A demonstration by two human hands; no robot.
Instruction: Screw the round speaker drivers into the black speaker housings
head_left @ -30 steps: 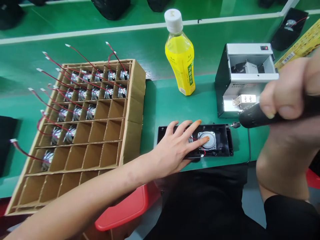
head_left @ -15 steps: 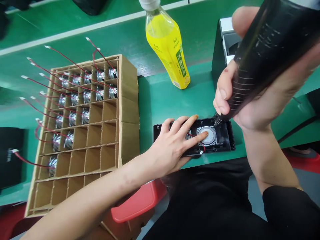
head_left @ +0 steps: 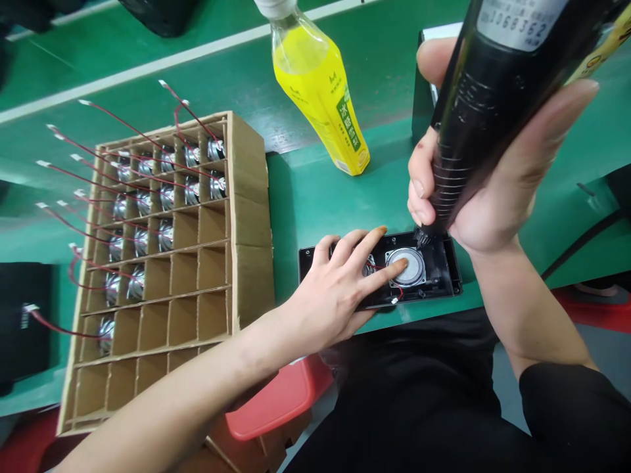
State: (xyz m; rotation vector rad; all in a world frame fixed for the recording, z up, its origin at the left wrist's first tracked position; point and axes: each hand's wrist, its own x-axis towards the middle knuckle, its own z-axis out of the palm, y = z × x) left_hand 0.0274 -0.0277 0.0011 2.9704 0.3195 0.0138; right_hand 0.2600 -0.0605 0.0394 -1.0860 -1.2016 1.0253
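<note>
A shallow black speaker housing [head_left: 438,266] lies on the green table, with a round grey-faced speaker driver [head_left: 408,270] seated in it. My left hand [head_left: 340,286] rests across the housing with its fingers spread, a fingertip pressing on the driver's face. It partly covers a second metal part with thin red wires. My right hand [head_left: 497,190] is wrapped around a thick black electric screwdriver [head_left: 473,144], tilted with its nose down. That nose meets the driver's upper right corner; the bit's exact contact is hidden.
To the left stands a divided cardboard box [head_left: 251,223] with several wired speaker drivers [head_left: 167,197] in its cells. A yellow drink bottle [head_left: 323,98] stands behind the housing. A black-and-white box-shaped object [head_left: 421,98] is partly behind my right hand. A red stool [head_left: 279,401] sits below the table edge.
The view has shifted slightly. The screwdriver stands a little more upright in my right hand, its nose still at the same corner. My left hand has stayed on the housing.
</note>
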